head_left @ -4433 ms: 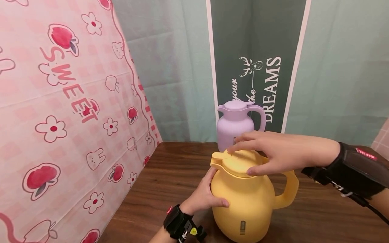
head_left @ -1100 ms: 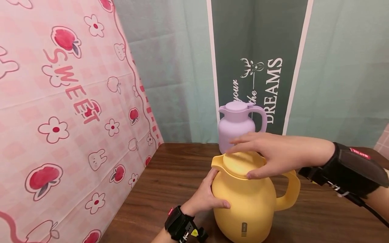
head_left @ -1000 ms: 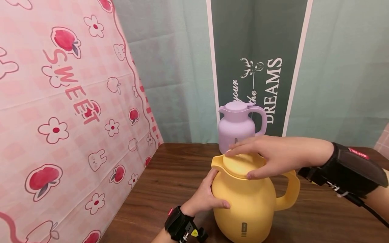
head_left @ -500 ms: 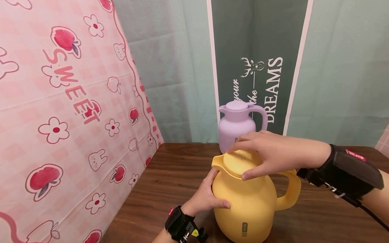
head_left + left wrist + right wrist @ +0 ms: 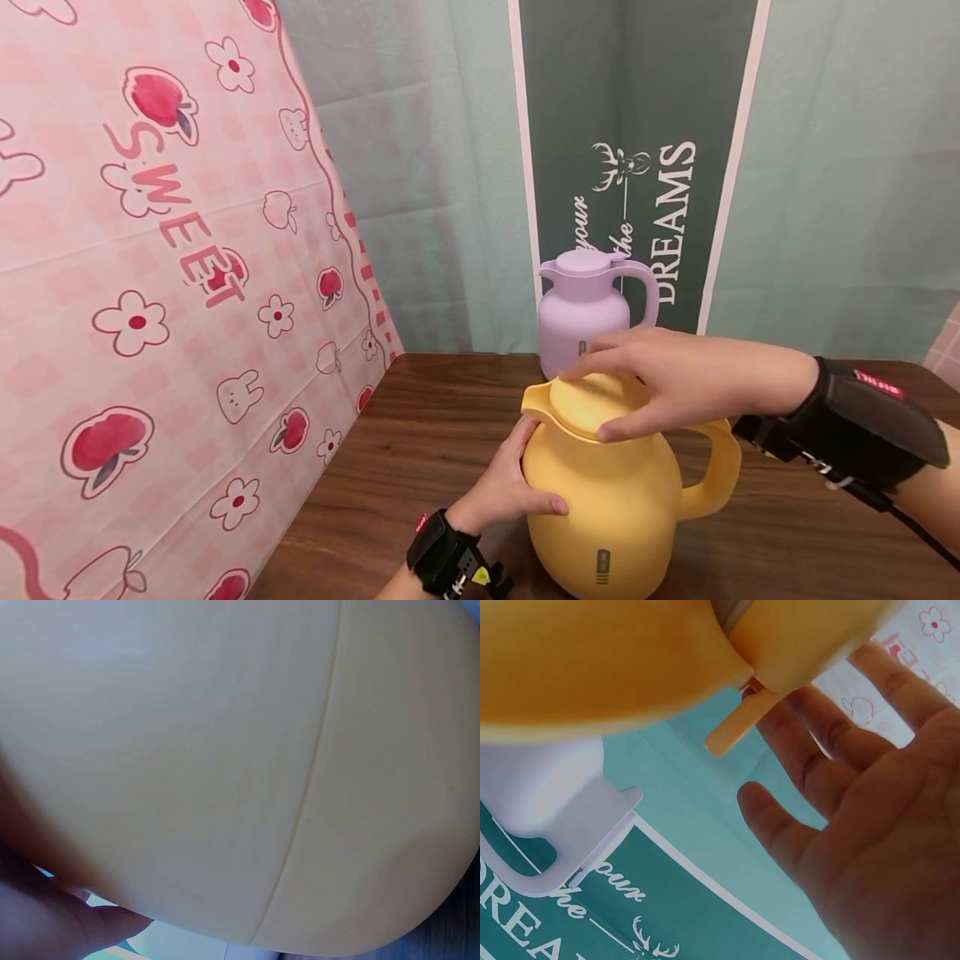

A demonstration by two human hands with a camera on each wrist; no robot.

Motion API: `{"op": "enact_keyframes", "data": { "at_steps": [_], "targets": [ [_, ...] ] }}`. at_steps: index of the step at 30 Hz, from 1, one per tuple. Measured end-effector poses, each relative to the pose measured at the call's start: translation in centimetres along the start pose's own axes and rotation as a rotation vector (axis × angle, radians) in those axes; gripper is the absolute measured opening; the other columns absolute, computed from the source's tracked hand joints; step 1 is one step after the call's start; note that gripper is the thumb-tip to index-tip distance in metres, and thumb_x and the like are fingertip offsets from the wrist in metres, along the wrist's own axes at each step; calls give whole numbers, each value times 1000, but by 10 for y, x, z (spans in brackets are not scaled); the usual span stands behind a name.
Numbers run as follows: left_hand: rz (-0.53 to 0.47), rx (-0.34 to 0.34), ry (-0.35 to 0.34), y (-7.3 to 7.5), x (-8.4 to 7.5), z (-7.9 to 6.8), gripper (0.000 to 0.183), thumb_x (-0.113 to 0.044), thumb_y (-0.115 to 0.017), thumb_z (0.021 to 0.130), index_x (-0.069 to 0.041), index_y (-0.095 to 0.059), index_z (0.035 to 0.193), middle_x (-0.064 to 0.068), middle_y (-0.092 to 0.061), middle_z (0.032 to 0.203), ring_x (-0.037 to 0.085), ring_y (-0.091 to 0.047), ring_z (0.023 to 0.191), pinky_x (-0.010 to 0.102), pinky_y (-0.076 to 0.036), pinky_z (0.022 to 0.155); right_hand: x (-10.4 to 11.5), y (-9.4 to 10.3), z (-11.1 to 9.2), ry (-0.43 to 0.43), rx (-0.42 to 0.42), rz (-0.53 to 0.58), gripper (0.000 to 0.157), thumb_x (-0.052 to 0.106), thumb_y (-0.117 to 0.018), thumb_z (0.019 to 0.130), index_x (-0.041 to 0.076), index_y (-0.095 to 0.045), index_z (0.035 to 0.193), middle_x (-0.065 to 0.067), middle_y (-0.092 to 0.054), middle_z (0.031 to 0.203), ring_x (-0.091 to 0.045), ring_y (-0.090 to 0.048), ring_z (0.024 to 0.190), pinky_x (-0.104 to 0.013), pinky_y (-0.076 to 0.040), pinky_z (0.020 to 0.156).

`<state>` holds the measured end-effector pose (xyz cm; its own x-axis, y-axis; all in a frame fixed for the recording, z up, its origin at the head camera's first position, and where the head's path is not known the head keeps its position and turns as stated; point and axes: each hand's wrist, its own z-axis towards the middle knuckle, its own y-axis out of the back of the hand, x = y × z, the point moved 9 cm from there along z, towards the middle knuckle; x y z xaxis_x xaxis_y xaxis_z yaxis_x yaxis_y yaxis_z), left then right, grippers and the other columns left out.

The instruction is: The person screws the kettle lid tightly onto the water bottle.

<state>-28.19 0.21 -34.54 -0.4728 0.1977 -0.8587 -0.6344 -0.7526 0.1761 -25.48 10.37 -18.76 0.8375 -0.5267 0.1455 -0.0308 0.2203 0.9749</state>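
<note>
A yellow jug [image 5: 600, 517] stands upright on the wooden table, spout to the left and handle to the right. My left hand [image 5: 506, 487] grips the left side of its body, thumb in front and the other fingers partly hidden behind. From above, my right hand [image 5: 667, 379] holds the round yellow lid [image 5: 588, 404], with the thumb at its near edge and fingertips over its far edge. A small tab [image 5: 735, 727] sticks out from the lid in the right wrist view, close to the fingers. The left wrist view is mostly filled by the jug's smooth side [image 5: 225, 765].
Behind the yellow jug stands a lilac jug [image 5: 581, 308], partly covered by my right hand. A pink printed cloth [image 5: 187, 367] borders the dark wooden table [image 5: 397, 450] on the left, and a green curtain [image 5: 405, 208] hangs at the back.
The lid has turned: its tab lay by the spout at first and now sits out of the head view. My right thumb has shifted slightly left along the lid's edge. The left hand keeps its grip.
</note>
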Motion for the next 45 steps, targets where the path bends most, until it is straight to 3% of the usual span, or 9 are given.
{"op": "enact_keyframes", "data": {
  "at_steps": [5,12,17,25,34,45],
  "targets": [
    [7,-1,-8,0,-1,0,96,-59,-72,73,-22,-24,148,2,-38,139,23,-52,117,39,-46,93,0,1,0,-5,-15,-24,53,61,-63,82,28,-60,123,20,-50,98,-5,-49,90,-30,-43,77],
    [19,-1,0,0,-1,0,96,-60,-70,74,-24,-22,149,1,-36,141,23,-50,119,38,-45,94,2,-2,-6,35,63,42,51,44,-64,89,29,-52,136,9,-49,134,-17,-46,121,-47,-42,96],
    [28,-9,-3,1,-1,0,97,-60,-71,73,-24,-22,149,1,-37,140,22,-50,119,38,-45,95,3,-1,-5,43,46,31,49,46,-64,88,30,-54,133,15,-51,125,-11,-48,114,-41,-44,93],
    [28,-8,-9,0,-2,0,97,-60,-71,73,-23,-23,148,1,-37,140,23,-52,117,38,-46,93,4,2,-2,30,-14,-26,53,60,-60,84,29,-59,126,19,-48,97,-3,-47,88,-28,-43,75],
    [15,-2,9,0,0,1,97,-60,-72,73,-22,-23,148,3,-38,139,23,-51,118,39,-45,94,1,-5,-7,13,92,74,53,50,-61,89,32,-49,138,9,-47,133,-13,-47,117,-44,-43,94],
    [39,-14,-13,1,-1,0,96,-60,-72,73,-23,-24,148,1,-39,139,22,-52,116,38,-47,93,5,0,-6,58,-9,12,52,56,-59,87,29,-55,132,17,-51,111,-4,-49,100,-32,-45,84]
  ]
}}
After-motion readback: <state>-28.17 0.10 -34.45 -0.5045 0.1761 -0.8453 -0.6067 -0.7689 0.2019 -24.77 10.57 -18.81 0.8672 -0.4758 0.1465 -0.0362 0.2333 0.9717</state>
